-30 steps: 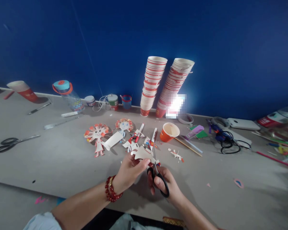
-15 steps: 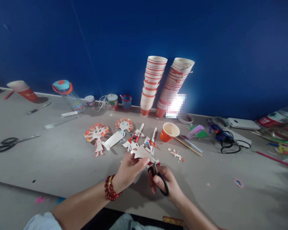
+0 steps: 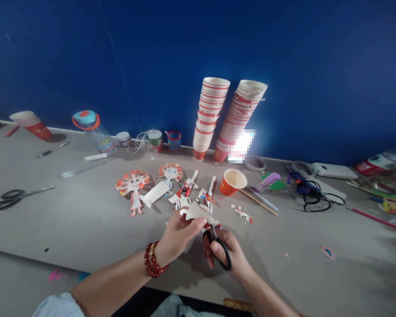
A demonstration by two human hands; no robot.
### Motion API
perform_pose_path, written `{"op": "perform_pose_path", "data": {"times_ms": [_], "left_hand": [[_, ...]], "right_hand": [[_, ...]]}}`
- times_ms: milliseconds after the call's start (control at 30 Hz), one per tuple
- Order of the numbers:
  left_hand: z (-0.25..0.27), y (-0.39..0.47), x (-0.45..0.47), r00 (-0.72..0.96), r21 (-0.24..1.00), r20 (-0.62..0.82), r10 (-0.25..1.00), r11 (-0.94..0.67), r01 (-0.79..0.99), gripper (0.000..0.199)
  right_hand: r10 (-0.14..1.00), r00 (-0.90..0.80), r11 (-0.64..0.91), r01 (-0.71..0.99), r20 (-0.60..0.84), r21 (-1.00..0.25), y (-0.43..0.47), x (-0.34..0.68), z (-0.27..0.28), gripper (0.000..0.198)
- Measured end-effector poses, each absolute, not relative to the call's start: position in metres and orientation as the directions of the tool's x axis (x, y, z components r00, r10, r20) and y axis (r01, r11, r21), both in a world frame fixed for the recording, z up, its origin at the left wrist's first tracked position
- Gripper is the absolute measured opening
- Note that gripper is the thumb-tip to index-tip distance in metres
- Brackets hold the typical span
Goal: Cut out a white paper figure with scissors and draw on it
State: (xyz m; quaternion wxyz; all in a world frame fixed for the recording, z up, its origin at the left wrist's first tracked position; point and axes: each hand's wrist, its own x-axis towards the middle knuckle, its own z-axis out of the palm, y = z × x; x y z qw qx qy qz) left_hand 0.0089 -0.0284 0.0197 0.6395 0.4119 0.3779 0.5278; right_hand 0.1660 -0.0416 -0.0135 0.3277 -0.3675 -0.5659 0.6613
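My left hand pinches a cut piece of white paper, its edge wavy, between thumb and fingers. My right hand grips black-handled scissors through the loops. The blades point away from me and meet the paper's right edge. Just beyond the hands lie red-and-white paper scraps, a red marker and another white marker. Left of these are two paper dolls with fringed orange hair, one in a dress and one blue-faced, and a blank white strip.
Two tall stacks of paper cups, one left and one right, lean at the blue wall. A single orange cup stands nearer. Other scissors and a water bottle are at left; a glue gun lies at right.
The scissor blades have parted, one blade now showing above the paper's right edge. The handles have shifted very slightly; the left hand keeps its hold on the paper.
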Motion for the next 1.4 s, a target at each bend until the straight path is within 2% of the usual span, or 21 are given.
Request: {"op": "perform_pose_path", "data": {"times_ms": [533,900,1400], "left_hand": [[0.0127,-0.0293,0.0075,0.208,0.942,-0.027,0.978,0.094,-0.321,0.019],[0.0133,-0.0293,0.0079,0.182,0.947,-0.039,0.983,0.095,-0.308,0.021],[0.0134,-0.0289,0.0072,0.153,0.936,-0.046,0.987,0.096,-0.338,0.017]], "right_hand": [[0.853,-0.512,-0.133,-0.023,-0.102,-0.991,-0.0429,0.1661,-0.0161,0.061],[0.855,-0.505,-0.166,-0.054,-0.117,-0.985,-0.0443,0.1658,-0.0196,0.061],[0.861,-0.489,-0.147,0.017,-0.136,-0.989,-0.0423,0.1669,-0.0172,0.060]]}}
